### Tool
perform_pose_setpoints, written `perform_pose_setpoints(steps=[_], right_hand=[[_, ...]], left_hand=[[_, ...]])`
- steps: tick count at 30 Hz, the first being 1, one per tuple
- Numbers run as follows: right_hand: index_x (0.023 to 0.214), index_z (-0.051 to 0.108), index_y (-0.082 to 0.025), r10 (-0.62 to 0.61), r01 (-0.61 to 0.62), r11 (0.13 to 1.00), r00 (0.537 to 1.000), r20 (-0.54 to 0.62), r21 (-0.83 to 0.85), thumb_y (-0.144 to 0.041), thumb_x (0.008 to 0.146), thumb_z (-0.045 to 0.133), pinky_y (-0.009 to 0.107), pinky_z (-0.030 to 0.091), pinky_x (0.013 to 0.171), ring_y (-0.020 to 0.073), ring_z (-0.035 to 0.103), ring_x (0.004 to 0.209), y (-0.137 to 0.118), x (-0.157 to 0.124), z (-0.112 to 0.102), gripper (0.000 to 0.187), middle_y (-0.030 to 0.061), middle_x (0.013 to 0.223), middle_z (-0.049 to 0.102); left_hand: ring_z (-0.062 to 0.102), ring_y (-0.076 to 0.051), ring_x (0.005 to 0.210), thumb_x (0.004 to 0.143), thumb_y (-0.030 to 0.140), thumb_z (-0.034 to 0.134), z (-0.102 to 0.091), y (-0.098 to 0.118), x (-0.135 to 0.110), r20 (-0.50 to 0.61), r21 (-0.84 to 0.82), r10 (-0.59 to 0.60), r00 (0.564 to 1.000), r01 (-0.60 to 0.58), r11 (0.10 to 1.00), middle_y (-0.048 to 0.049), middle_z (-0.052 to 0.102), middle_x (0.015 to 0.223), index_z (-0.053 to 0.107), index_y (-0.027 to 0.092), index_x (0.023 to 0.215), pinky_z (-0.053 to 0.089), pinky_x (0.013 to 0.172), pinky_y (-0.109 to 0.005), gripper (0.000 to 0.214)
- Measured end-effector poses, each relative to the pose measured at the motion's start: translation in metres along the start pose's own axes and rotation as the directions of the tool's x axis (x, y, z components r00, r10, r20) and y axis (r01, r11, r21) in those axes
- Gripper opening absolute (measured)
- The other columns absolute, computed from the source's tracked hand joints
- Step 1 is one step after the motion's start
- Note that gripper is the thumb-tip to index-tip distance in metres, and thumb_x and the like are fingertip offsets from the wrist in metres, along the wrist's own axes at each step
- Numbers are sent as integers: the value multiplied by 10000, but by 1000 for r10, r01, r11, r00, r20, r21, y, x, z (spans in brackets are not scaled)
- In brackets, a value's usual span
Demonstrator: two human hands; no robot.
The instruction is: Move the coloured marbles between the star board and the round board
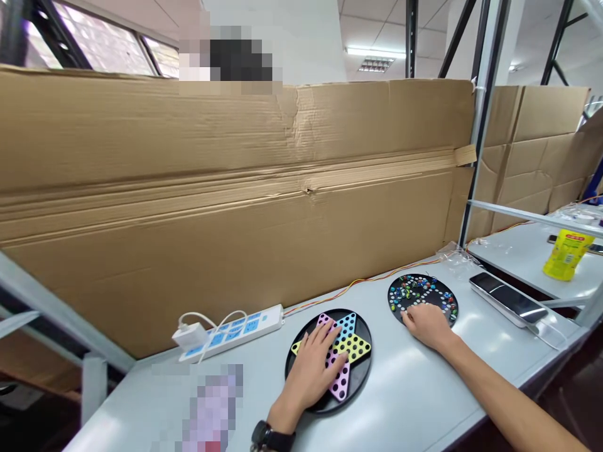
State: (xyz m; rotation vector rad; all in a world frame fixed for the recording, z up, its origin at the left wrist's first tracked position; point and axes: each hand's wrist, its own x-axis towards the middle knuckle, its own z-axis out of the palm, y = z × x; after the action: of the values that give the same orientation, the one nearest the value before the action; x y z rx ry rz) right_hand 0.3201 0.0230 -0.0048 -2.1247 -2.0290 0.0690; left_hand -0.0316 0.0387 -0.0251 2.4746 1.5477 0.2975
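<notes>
Your left hand (308,367), at bottom centre, lies flat with fingers spread on the star-patterned Chinese checkers board (360,376), holding nothing; your right hand (426,326) rests on the marble-filled round board (440,295) beyond it, its grip impossible to tell.

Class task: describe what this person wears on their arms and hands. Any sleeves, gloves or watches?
The left hand and right hand are gloveless, with no rings visible. A black wristwatch sits on the left wrist. The right forearm is bare, with no sleeve or band.
</notes>
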Motion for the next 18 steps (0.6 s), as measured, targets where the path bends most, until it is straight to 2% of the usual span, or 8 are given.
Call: perform_pose_setpoints(steps=[5,9,11,13,15,18], right_hand=[[750,790,-205,-5,8,992,1000,-26,122,-279,1138,607,377,337,698,264,733,784,13,-1,14,435,147,855,832],[592,575,-257,33,4,930,995,-96,367,-444,1131,561,378,319,663,225,586,637,23,4,23,571,80,661,683],[540,418,-286,97,-6,855,984,-149,518,-644,1129,484,380,323,636,214,494,574,26,8,25,693,51,570,568],[515,339,-308,182,-3,740,964,-196,673,-841,1094,378,380,358,620,212,461,547,27,12,25,787,40,519,494],[489,366,-320,258,7,606,944,-205,796,-966,1041,293,374,389,595,206,461,521,28,15,23,853,38,491,468],[482,440,-312,320,-34,428,940,-116,903,-1053,973,301,335,348,506,170,408,449,27,19,20,900,20,450,431]], left_hand=[[487,-421,1772,1144,518,608,-2,3,0,4,-2,-2,1000,2,1000,-115,530,1903,656,325,1728,365,1463,-753,617],[443,-411,1799,1157,522,582,-12,11,0,51,-11,-17,999,18,1000,-121,490,1925,628,310,1750,320,1478,-756,632],[438,-410,1802,1160,527,572,-15,14,0,63,-11,-19,998,20,1000,-122,487,1926,626,304,1751,311,1481,-754,634],[447,-408,1797,1159,527,576,-15,15,0,56,-4,-23,998,23,1000,-117,498,1921,627,308,1750,309,1483,-752,633],[458,-403,1792,1155,516,585,-13,14,1,37,8,-27,999,26,1000,-113,513,1914,634,312,1744,318,1482,-743,625],[475,-400,1781,1153,499,591,-7,12,1,10,18,-24,1000,24,1000,-113,531,1904,647,314,1734,343,1479,-725,613]])
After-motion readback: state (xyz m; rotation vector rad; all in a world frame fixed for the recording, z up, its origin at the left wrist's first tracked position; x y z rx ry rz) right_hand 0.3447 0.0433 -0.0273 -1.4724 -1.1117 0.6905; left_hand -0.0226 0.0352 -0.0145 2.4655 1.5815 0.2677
